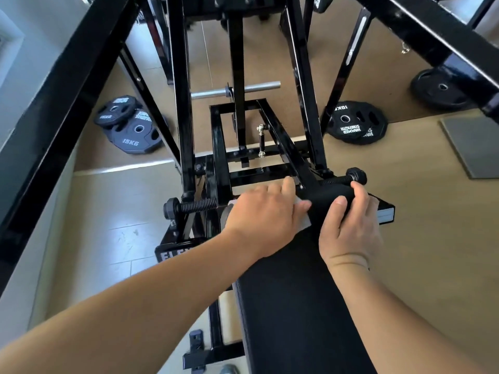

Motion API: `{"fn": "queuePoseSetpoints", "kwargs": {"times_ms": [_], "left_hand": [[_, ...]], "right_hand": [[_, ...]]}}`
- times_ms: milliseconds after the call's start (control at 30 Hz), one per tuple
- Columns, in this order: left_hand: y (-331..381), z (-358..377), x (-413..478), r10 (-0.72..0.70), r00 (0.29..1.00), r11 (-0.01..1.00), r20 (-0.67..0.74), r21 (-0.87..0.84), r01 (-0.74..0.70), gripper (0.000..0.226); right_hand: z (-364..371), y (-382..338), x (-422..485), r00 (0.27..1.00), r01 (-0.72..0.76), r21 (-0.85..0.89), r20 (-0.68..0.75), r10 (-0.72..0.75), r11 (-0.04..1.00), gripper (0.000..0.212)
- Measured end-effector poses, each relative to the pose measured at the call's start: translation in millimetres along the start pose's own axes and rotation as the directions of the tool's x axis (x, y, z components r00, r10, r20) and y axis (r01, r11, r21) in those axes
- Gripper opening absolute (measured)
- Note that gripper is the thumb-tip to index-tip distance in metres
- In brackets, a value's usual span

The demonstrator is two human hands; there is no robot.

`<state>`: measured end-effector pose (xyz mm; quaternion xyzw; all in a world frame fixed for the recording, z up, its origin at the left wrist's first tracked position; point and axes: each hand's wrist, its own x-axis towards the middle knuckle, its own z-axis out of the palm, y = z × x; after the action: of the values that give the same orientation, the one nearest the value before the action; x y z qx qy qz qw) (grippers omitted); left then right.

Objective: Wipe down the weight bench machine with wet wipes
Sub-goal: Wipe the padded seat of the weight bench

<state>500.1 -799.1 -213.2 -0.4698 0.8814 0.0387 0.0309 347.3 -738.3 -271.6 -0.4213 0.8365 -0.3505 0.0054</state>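
Observation:
The black padded bench [294, 300] of the weight machine runs from the bottom of the view up to a black foam roller pad [328, 197] at its far end. My left hand [263, 214] lies over a white wet wipe [303, 220], fingers bent over the left part of the roller, pressing the wipe against it. The wipe shows only as a pale edge under the fingers. My right hand [351, 225] grips the roller's right part, thumb on top, fingers curled round it.
The black steel frame [186, 109] rises ahead, with threaded knobs at left [172, 209] and right [356, 176]. Weight plates lie on the floor at left [135, 130], right [356, 122] and far right [440, 89]. A grey mat [472, 144] lies at right.

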Motion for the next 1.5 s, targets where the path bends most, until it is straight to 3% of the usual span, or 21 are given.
{"fn": "queuePoseSetpoints", "kwargs": {"times_ms": [167, 300, 467, 633, 700, 800, 900, 1167, 1300, 1400, 1500], "left_hand": [[-37.0, 13.0, -61.9, 0.23, 0.971, 0.964, -0.062, 0.153, -0.218, 0.072], [-20.9, 7.7, -38.2, 0.214, 0.977, 0.956, 0.014, 0.201, -0.213, 0.076], [18.9, -5.3, 23.1, 0.112, 0.992, 0.993, 0.052, 0.016, -0.113, 0.062], [0.4, 9.0, -25.5, 0.233, 0.97, 0.964, -0.068, 0.148, -0.221, 0.073], [-9.6, 18.1, -48.2, 0.251, 0.967, 0.953, -0.048, 0.189, -0.238, 0.077], [-8.9, 19.0, -67.1, 0.214, 0.976, 0.946, 0.029, 0.244, -0.215, 0.08], [9.5, 11.3, -47.1, 0.184, 0.981, 0.946, 0.068, 0.258, -0.195, 0.081], [90.3, 11.9, 49.5, 0.272, 0.957, 0.955, -0.098, 0.148, -0.256, 0.075], [66.1, 25.5, 1.0, 0.446, 0.895, 0.849, -0.021, 0.325, -0.416, 0.079], [38.5, 38.4, -47.5, 0.553, 0.827, 0.774, 0.098, 0.308, -0.554, 0.08], [26.9, 35.4, -38.5, 0.642, 0.756, 0.692, 0.13, 0.327, -0.644, 0.076]], "right_hand": [[-1.8, -0.9, -0.9, 1.0, -0.009, -0.012, 0.021, 0.009, 1.0, 0.053], [-2.0, -0.1, -0.7, 1.0, 0.018, -0.025, 0.026, -0.017, 1.0, 0.053], [-1.3, 1.7, 0.5, 0.999, 0.04, -0.035, 0.038, -0.039, 0.999, 0.053], [-1.1, 3.4, 1.4, 0.999, 0.018, -0.004, 0.051, -0.018, 1.0, 0.052], [-3.3, 0.1, 4.2, 0.997, 0.026, 0.025, 0.076, -0.028, 0.999, 0.053], [-19.7, 11.4, -0.3, 0.973, 0.046, 0.079, 0.221, -0.062, 0.996, 0.058], [-36.3, 42.7, -31.8, 0.965, -0.035, 0.037, 0.261, 0.024, 0.999, 0.063], [-17.1, 81.3, -77.3, 0.984, -0.028, -0.049, 0.176, 0.037, 0.998, 0.058], [-23.9, 80.0, -80.6, 0.985, -0.037, -0.034, 0.166, 0.043, 0.999, 0.054], [-24.6, 78.3, -80.9, 0.987, -0.039, -0.033, 0.155, 0.044, 0.999, 0.052], [-22.2, 77.5, -81.0, 0.99, -0.036, -0.044, 0.136, 0.041, 0.998, 0.051]]}}
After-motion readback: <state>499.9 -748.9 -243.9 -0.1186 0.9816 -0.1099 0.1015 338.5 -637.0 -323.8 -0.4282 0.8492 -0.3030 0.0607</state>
